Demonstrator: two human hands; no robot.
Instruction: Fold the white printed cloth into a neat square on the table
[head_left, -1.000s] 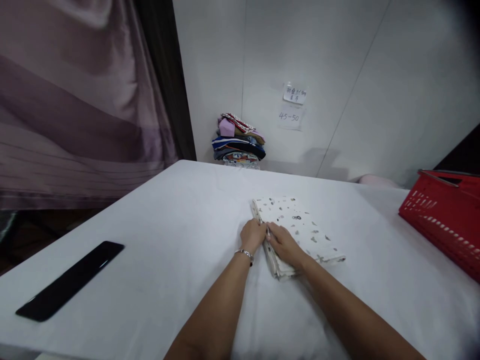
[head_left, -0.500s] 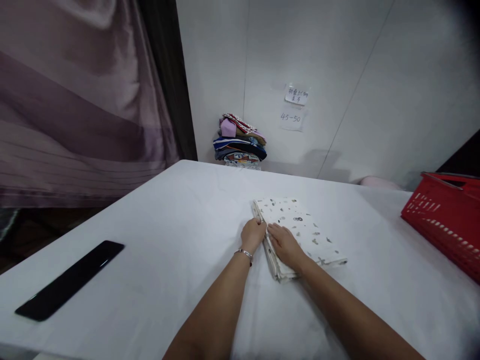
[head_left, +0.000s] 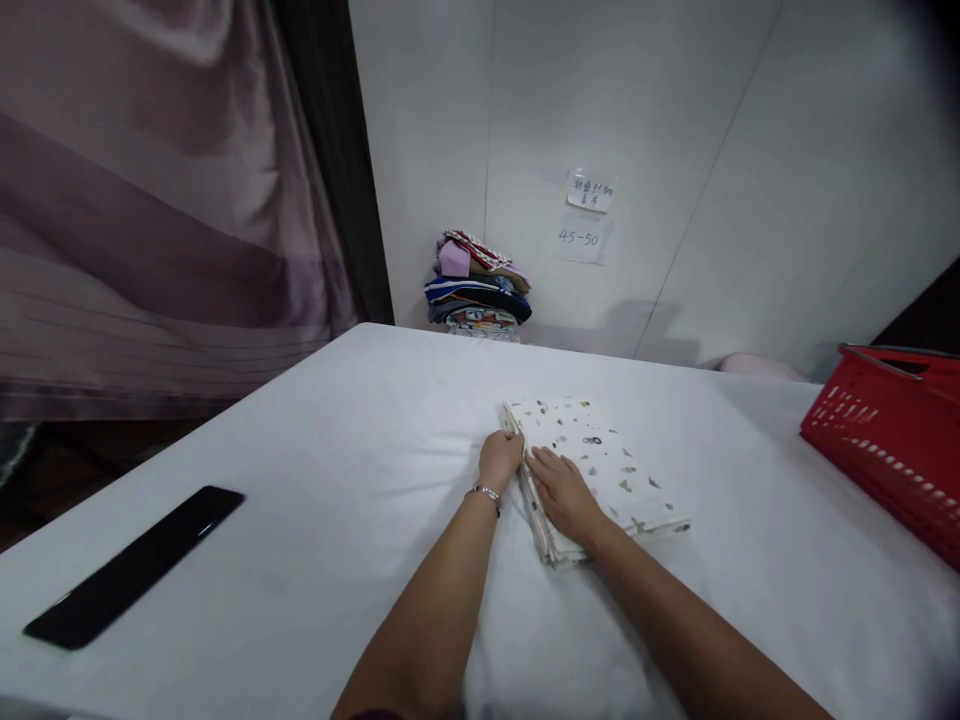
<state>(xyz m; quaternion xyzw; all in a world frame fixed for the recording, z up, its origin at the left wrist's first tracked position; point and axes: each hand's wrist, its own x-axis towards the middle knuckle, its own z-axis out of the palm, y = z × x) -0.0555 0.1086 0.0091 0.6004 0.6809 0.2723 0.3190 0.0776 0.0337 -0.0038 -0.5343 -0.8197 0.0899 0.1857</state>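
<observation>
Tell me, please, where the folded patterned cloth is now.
In the head view, the folded patterned cloth lies right of centre on the white table, under the right hand, its left edge at the left hand.

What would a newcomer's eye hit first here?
Probably the red basket at the right edge, vivid against the white table. Next, the folded patterned cloth near the middle, with the left hand at its left edge and the right hand laid on top. The long black slab on the table's left side stands out too.
</observation>
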